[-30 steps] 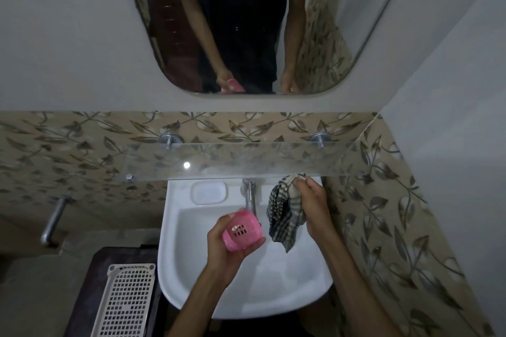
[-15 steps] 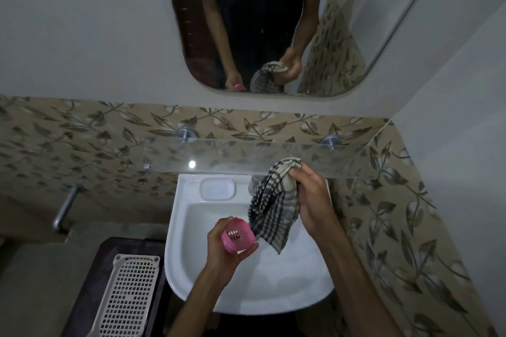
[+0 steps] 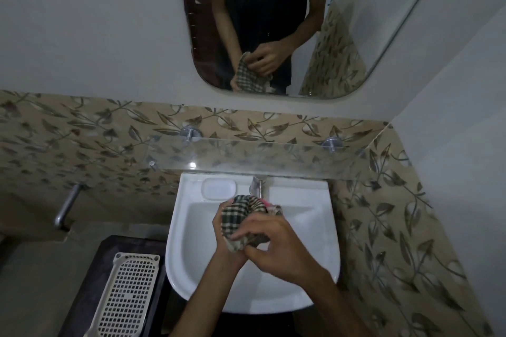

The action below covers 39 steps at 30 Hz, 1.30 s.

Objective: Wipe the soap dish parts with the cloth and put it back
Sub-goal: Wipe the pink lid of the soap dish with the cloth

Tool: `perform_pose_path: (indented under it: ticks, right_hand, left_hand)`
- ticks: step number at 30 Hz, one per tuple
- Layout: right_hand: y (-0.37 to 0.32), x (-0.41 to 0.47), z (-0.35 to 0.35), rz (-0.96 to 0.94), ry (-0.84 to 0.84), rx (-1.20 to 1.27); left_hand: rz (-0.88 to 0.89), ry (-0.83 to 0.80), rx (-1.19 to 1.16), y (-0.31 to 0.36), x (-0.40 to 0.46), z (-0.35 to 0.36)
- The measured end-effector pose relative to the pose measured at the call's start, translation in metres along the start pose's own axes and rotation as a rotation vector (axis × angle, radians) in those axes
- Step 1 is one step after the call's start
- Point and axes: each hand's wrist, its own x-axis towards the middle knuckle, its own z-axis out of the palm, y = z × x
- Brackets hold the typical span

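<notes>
The single head-worn view looks steeply down from close above the white ceramic wall basin [image 3: 309, 230], facing the leaf-patterned tiled back wall [image 3: 82, 128]. The rounded wall mirror [image 3: 342, 35] fills the frame's top, and the basin's front edge sits near the bottom.

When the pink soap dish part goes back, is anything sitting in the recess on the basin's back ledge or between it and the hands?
Nothing visible does. The recess left of the tap looks bare. The left hand and right hand hold the checked cloth around the pink soap dish part just in front of it.
</notes>
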Motion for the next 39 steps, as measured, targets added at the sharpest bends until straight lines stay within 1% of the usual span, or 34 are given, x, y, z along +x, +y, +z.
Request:
perform_pose_path:
  ticks: [2,5,7,13,17,19,21,22,23,24,26,27,28,29,30,32,35,38,39]
  right_hand:
    - [0.008,-0.012,0.005,0.091,-0.066,0.026]
    - [0.015,-0.019,0.004,0.167,-0.019,0.133]
    - [0.016,-0.019,-0.002,0.178,0.005,0.151]
    - [0.018,-0.014,-0.016,0.169,-0.007,-0.009]
    - [0.017,-0.014,-0.019,0.073,-0.027,-0.147]
    - [0.017,-0.016,-0.015,0.039,0.022,-0.175]
    - [0.019,-0.020,-0.012,0.053,0.066,-0.143]
    - [0.019,-0.024,-0.010,0.090,0.103,-0.082]
    - [0.018,-0.027,-0.007,0.167,0.180,0.007]
    - [0.016,-0.029,-0.002,0.291,0.302,0.118]
    - [0.014,-0.031,0.006,0.626,0.574,0.390]
    - [0.013,-0.030,0.009,0.789,0.623,0.547]
    - [0.012,-0.028,0.010,0.906,0.590,0.713]
    - [0.011,-0.025,0.011,0.970,0.520,0.865]
    - [0.008,-0.022,0.011,1.001,0.462,0.987]
    - [0.003,-0.015,0.011,1.016,0.436,1.108]
    - [-0.001,-0.009,0.011,1.040,0.511,1.120]
    - [-0.001,-0.008,0.011,1.067,0.519,1.175]
    - [-0.002,-0.008,0.012,1.060,0.523,1.160]
  left_hand:
    - [0.046,-0.011,0.044,0.008,0.000,0.002]
    - [0.051,0.013,0.047,0.014,0.000,0.005]
    - [0.049,0.013,0.017,0.012,-0.001,0.009]
    - [0.030,0.037,0.011,0.012,-0.003,0.022]
    - [0.014,0.011,-0.031,0.017,0.001,0.022]
    - [0.014,0.008,-0.027,0.020,-0.002,0.024]
    - [0.013,0.019,-0.005,0.023,-0.005,0.025]
    - [0.028,0.020,0.001,0.024,-0.005,0.025]
    - [0.054,0.030,0.000,0.025,-0.005,0.026]
    - [0.091,0.046,-0.003,0.027,-0.006,0.027]
    - [0.157,0.077,0.017,0.029,-0.005,0.029]
    - [0.181,0.099,0.036,0.030,-0.006,0.031]
    - [0.182,0.119,0.047,0.031,-0.006,0.032]
    - [0.184,0.134,0.046,0.030,-0.007,0.034]
    - [0.182,0.128,0.029,0.030,-0.006,0.033]
    - [0.193,0.094,0.001,0.029,-0.005,0.031]
    - [0.196,0.060,-0.026,0.029,-0.006,0.035]
    - [0.189,0.029,-0.011,0.031,-0.008,0.036]
    - [0.190,0.014,-0.009,0.031,-0.009,0.036]
